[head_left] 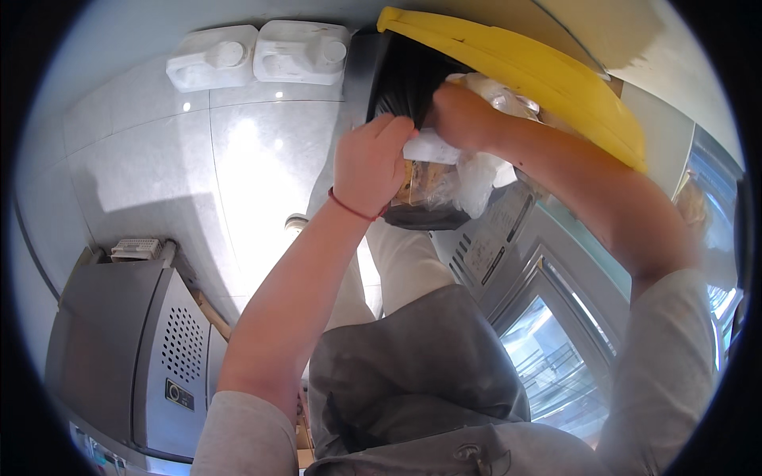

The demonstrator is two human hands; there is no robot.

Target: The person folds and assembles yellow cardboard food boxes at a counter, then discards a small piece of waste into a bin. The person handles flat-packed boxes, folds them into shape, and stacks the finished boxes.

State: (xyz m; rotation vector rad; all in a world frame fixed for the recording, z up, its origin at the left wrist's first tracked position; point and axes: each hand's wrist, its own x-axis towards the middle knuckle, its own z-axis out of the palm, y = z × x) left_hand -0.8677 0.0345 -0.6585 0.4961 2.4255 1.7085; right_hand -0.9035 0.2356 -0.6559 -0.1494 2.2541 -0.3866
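A bin with its yellow lid (524,67) tipped up is lined with a black bin bag (409,83). My left hand (371,163) is closed on the bag's edge at the left side of the opening. Over the opening, my right hand (464,117) is curled beside the bag's folds; its fingertips are hidden, and so is whatever they grip. White paper (432,148) shows between the two hands. Below it lie a brown-patterned clear wrapper (425,181) and crumpled clear plastic (476,184). More clear plastic bulges up behind my right hand.
Two white jugs (214,57) stand against the wall at the far left, on grey floor tiles (151,151). A grey metal appliance (119,349) with a perforated panel is at the lower left. A glass-doored appliance (556,357) stands close on the right.
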